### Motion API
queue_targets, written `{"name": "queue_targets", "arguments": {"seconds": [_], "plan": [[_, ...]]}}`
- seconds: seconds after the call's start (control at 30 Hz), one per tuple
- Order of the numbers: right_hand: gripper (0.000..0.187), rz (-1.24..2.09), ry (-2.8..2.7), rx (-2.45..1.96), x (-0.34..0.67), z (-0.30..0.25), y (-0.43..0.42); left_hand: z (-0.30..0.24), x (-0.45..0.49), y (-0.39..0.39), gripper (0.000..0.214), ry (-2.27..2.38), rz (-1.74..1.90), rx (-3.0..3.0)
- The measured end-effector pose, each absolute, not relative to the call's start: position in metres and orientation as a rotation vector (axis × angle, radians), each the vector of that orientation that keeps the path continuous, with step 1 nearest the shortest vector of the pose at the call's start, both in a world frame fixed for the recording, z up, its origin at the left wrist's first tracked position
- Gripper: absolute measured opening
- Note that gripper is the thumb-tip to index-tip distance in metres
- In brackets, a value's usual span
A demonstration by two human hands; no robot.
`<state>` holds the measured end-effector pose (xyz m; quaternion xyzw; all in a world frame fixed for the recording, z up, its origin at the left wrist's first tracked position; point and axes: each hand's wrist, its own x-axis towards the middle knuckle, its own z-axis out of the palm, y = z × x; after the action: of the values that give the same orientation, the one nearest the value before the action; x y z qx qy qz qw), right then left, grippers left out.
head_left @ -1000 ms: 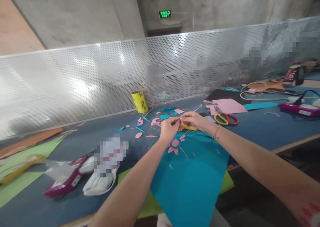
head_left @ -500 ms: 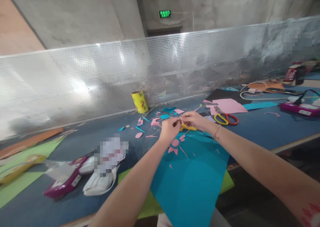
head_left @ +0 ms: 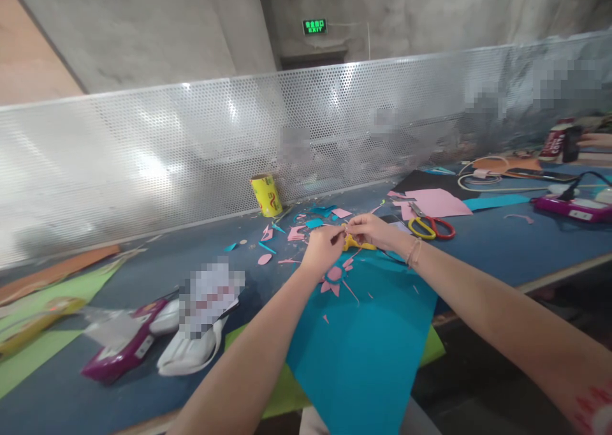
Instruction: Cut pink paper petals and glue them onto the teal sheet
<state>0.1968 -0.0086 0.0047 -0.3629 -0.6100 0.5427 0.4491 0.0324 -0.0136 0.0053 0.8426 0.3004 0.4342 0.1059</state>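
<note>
My left hand and my right hand meet fingertip to fingertip over the far edge of a blue paper sheet. Both pinch a tiny pale pink piece, too small to make out clearly. Just below the fingers lies a yellow tool, partly hidden, with a dark cord beside it. On the blue sheet, near my left wrist, a round pink paper piece has pointed pink petals around part of it. Thin pink slivers lie nearby.
Red-and-yellow-handled scissors rest by a pink sheet on the right. Pink and blue scraps litter the table beyond my hands. A yellow cardboard tube stands near the perforated metal screen. Purple power strips lie at both sides.
My hands stay pinched together in nearly the same place. At the far right edge, another person's hand has come into view near the bottle.
</note>
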Motion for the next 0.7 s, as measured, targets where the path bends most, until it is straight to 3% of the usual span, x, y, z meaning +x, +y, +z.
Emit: {"name": "queue_targets", "arguments": {"seconds": [0.7], "plan": [[0.017, 1.398, -1.518, -0.954, 0.2009, 0.0049, -0.0064, 0.0027, 0.0269, -0.0088, 0.026, 0.8, 1.26, 2.531]]}}
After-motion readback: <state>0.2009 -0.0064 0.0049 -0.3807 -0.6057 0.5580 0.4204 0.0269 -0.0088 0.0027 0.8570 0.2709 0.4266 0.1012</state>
